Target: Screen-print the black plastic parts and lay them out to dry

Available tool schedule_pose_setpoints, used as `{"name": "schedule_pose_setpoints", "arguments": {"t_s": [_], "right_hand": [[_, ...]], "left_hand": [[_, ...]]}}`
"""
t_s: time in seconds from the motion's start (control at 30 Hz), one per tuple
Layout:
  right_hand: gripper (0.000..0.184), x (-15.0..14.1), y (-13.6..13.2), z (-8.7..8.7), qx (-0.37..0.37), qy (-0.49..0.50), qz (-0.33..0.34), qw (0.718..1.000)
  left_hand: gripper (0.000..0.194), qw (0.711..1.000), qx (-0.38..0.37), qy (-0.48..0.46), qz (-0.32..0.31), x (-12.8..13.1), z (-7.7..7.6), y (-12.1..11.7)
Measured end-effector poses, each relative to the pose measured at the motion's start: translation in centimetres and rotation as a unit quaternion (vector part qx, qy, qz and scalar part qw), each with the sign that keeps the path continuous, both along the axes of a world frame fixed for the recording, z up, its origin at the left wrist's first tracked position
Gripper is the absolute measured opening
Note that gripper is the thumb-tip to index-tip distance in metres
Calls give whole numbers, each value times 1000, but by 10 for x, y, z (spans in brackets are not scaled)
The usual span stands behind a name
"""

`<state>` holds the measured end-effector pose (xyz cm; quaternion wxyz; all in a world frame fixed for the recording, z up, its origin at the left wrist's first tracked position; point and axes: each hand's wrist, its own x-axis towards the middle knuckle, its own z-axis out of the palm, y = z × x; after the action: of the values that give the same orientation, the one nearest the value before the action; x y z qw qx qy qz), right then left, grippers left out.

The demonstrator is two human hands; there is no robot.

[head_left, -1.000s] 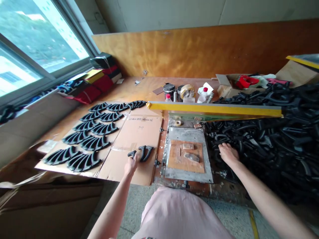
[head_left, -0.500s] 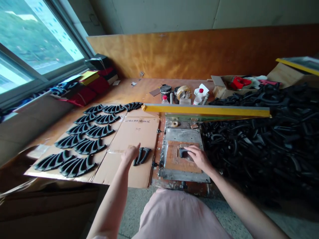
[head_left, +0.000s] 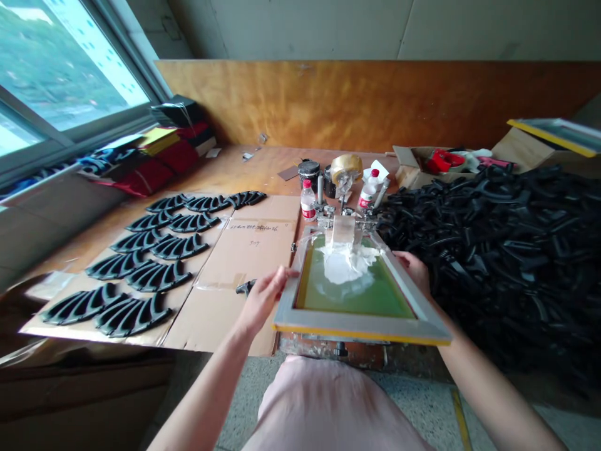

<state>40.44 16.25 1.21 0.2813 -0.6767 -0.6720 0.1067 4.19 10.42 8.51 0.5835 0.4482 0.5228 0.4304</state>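
A hinged silk-screen frame (head_left: pixel 361 326) with grey rails and a yellow edge lies lowered in front of me. Its green mesh (head_left: pixel 357 300) carries a white ink smear (head_left: pixel 345 266). My left hand (head_left: pixel 265 297) grips the frame's left rail, and my right hand (head_left: pixel 412 268) holds the right rail, partly behind it. The frame hides the metal print bed. Just left of my left hand, a small black moulded part (head_left: pixel 245 287) lies on the cardboard sheet (head_left: pixel 248 250), partly hidden. Rows of fan-shaped black parts (head_left: pixel 157 276) lie further left.
A large heap of black moulded parts (head_left: pixel 493 250) fills the right side. Behind the hinge clamps (head_left: pixel 345 216) stand plastic bottles (head_left: pixel 308 200), a tape roll (head_left: pixel 346 168) and a dark can (head_left: pixel 308 175). A cardboard box (head_left: pixel 413 160) and a spare screen frame (head_left: pixel 554 134) sit back right.
The yellow-edged screen frame has swung down from its raised position over the print bed, covering it. Both hands have moved onto its rails, and the pair of black parts near my left hand is mostly out of sight.
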Motion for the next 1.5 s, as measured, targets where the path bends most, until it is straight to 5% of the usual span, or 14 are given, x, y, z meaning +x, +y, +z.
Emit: {"name": "schedule_pose_setpoints", "arguments": {"t_s": [0.1, 0.2, 0.3, 0.37, 0.6, 0.83, 0.97, 1.07, 1.2, 1.3, 1.43, 1.5], "right_hand": [[47, -16, 23, 23, 49, 16, 25, 998], [60, -64, 36, 32, 61, -65, 131, 987], [29, -102, 31, 23, -18, -158, 204, 966], [11, -110, 15, 14, -58, -174, 230, 956], [27, -84, -29, 24, -78, -184, 417, 887], [31, -89, -35, 9, -19, -166, 339, 926], [26, -87, -44, 8, -42, -147, 385, 910], [25, -96, -18, 28, -37, -114, 319, 940], [58, -91, 34, 66, -16, -92, 186, 978], [42, -50, 57, 82, 20, -35, 92, 995], [31, 1, 49, 56, -22, 9, -64, 998], [27, -3, 30, 25, -76, -14, -39, 996]], "left_hand": [[65, 997, -71, 23, -15, 0, -58, -25], [79, 996, -73, 44, 15, 9, -105, -32], [76, 995, -66, 75, 23, 13, -133, -30], [71, 993, -71, 88, 16, 12, -142, -29], [66, 994, -72, 76, 14, 9, -145, -31], [68, 994, -82, 61, 35, 11, -140, -32], [71, 994, -93, 45, 45, 12, -132, -31], [76, 994, -105, 26, 33, 11, -114, -30], [74, 994, -107, -25, 30, 7, -69, -26], [53, 992, -82, -75, 65, 10, -27, -14], [42, 984, 72, -129, 97, 24, 24, 25], [42, 979, 125, -140, 85, 32, 44, 49]]}}
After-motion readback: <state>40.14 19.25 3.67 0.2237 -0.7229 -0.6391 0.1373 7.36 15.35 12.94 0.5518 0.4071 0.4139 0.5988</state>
